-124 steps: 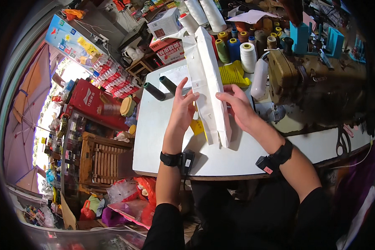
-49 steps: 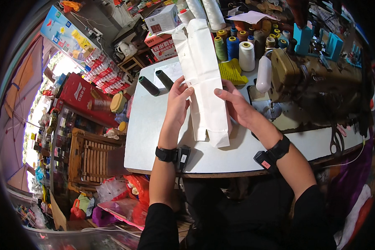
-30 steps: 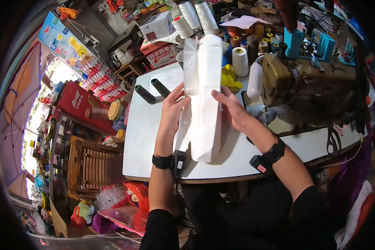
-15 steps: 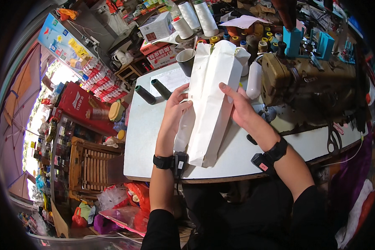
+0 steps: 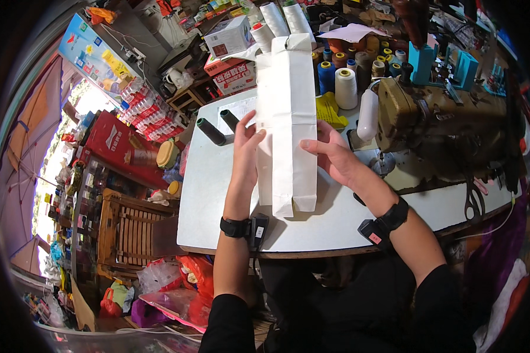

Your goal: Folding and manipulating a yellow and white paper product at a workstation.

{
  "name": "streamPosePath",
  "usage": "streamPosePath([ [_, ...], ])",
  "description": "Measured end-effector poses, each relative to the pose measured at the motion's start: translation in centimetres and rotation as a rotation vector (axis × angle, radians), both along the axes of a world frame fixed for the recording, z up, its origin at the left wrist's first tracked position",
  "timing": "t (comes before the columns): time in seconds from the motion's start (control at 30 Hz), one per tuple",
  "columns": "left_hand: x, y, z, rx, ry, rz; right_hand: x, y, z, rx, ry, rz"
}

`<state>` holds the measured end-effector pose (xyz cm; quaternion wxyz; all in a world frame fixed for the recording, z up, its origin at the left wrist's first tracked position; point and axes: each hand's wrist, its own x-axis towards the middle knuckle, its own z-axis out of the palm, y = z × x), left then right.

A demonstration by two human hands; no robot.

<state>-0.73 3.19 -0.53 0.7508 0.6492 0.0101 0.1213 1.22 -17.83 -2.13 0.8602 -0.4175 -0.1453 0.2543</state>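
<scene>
A long white cardboard carton (image 5: 294,106), flattened and creased lengthwise with small end flaps, is held up over the white tabletop (image 5: 218,191). My left hand (image 5: 246,146) grips its left edge, thumb on the near face and fingers partly behind it. On the opposite edge my right hand (image 5: 334,152) pinches it, the thumb in front and the other fingers partly hidden behind. Left of my left hand, two dark green thread cones (image 5: 211,132) stand on a printed sheet. A yellow packet (image 5: 331,112) and a white thread cone (image 5: 345,88) are beyond my right hand.
An old brown sewing machine (image 5: 441,120) stands at the right, with scissors (image 5: 473,203) near the table edge. Several thread spools (image 5: 365,69) crowd the back. A wooden chair (image 5: 136,229) and red plastic bags (image 5: 195,279) are at the left below the table.
The carton has turned from a tilted, part-folded shape to a flatter, more upright one. It has risen, and the yellow packet and white thread cone now show beside it.
</scene>
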Motion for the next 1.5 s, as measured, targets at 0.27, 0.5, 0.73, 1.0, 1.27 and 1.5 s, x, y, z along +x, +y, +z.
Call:
streamPosePath([
  [0.27,-1.2,-0.9,0.3,0.038,0.044,-0.454,0.1,0.7,-0.7,-0.010,-0.032,-0.051],
  [0.5,-1.4,-2.1,1.3,0.097,0.011,-0.316,0.1,0.7,-1.1,-0.078,-0.089,-0.155],
  [0.73,-1.2,-2.2,1.2,0.048,-0.036,-0.321,0.1,0.7,-1.2,-0.040,-0.073,-0.113],
  [1.0,-0.7,-1.3,0.7,-0.034,0.044,-0.190,0.7,0.5,-1.1,-0.008,-0.007,-0.138],
  [1.27,-0.6,-1.0,0.4,0.025,0.059,-0.166,0.7,0.4,-1.0,0.043,-0.033,-0.133],
  [1.5,-0.8,-1.5,0.6,0.101,0.081,-0.152,0.4,0.5,-0.8,0.090,-0.067,-0.181],
])
